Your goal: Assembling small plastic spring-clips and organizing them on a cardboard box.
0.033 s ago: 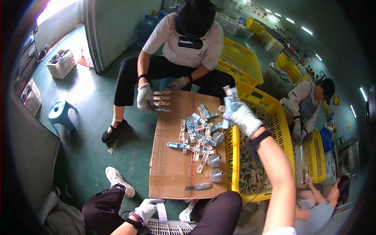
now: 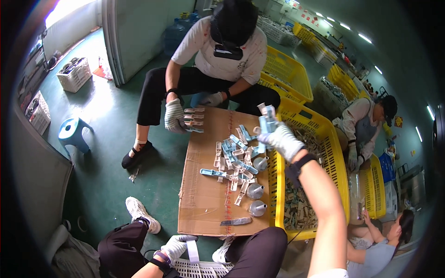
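Note:
My right hand (image 2: 283, 141), in a striped white glove, is closed around several blue and white plastic clothes pegs (image 2: 267, 121), raised over the line between the cardboard and the yellow crate. My gloved left hand (image 2: 175, 248) grips a flat pale strip (image 2: 193, 251) at the cardboard's near edge, above a white basket (image 2: 204, 268). More blue and white clothes pegs (image 2: 234, 160) lie in a loose heap on the brown cardboard (image 2: 199, 199). Grey funnel-shaped pieces (image 2: 256, 208) stand along its right side, and a dark flat blade-like piece (image 2: 235, 222) lies near me.
Across the cardboard sits a co-worker, whose gloved hand (image 2: 174, 116) is at a row of pegs (image 2: 194, 119). The yellow crate (image 2: 278, 199) at right holds many beige pegs. Two more people are farther right. A blue stool (image 2: 74, 132) stands on the green floor at left.
My right hand has shifted slightly left with the clothes pegs still in it. My left hand keeps its hold on the strip. The whole view has moved a little.

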{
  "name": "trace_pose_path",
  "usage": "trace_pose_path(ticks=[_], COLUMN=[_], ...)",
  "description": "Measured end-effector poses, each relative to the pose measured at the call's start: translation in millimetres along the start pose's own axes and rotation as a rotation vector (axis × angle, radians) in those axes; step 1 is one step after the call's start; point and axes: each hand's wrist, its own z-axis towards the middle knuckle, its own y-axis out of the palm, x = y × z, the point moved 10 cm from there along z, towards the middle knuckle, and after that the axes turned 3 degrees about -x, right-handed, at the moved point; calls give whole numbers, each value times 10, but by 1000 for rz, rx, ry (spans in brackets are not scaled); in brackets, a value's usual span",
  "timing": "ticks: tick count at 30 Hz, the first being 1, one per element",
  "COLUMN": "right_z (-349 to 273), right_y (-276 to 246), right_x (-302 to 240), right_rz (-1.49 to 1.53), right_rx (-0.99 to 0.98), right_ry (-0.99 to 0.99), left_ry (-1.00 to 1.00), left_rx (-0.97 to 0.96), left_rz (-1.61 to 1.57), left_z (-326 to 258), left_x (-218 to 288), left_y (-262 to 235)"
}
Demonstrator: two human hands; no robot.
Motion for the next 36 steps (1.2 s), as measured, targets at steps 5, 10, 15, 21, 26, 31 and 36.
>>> trace_pose_path(ticks=[5, 10, 15, 21, 26, 31, 36], right_z=[709, 664, 687, 835, 386, -825, -2180], right_y=[564, 677, 810, 435, 16, 77, 138], right_x=[406, 776, 782, 937, 711, 364, 501], right_rz=[-920, -1102, -1083, -849, -568, -292, -267], right_rx=[110, 80, -36, -12, 143, 170, 224], right_ry=[68, 464, 469, 138, -59, -63, -120], left_ry=[24, 54, -11, -7, 8, 30, 133], left_rx=[-11, -69, -42, -57, -70, -77, -77], left_rz=[6, 88, 61, 24, 37, -2, 5], left_z=[114, 109, 58, 183, 175, 93, -22], left_x=[-71, -27, -32, -40, 12, -12, -61], left_y=[-41, 1, -12, 36, 75, 80, 52])
